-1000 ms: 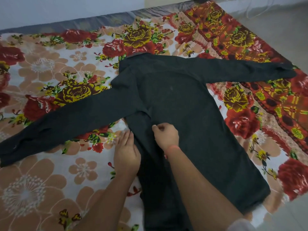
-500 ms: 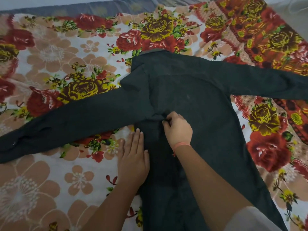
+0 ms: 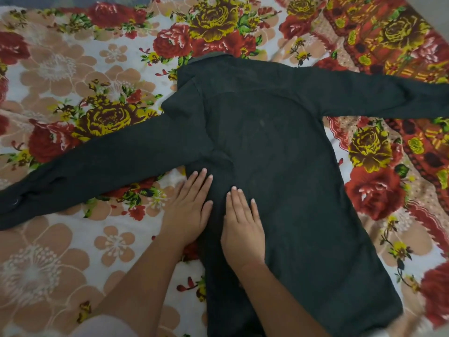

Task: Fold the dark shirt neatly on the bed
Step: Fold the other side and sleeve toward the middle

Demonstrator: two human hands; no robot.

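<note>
The dark shirt [image 3: 274, 152] lies back-up and spread flat on the bed, collar toward the far side, both long sleeves stretched out left and right. My left hand [image 3: 188, 207] rests palm-down on the shirt's left side edge just below the armpit, fingers straight and partly on the bedsheet. My right hand [image 3: 241, 229] lies flat on the shirt body beside it, fingers extended. Neither hand grips any cloth.
The bed is covered by a floral bedsheet [image 3: 73, 239] with red, yellow and peach flowers. A red patterned border runs along the bedsheet's right side. The right sleeve runs out of view at the right edge of the frame.
My right hand has let go of the pinched fabric near the armpit and now lies flat. Both hands press the left side smooth. The camera has moved closer.
</note>
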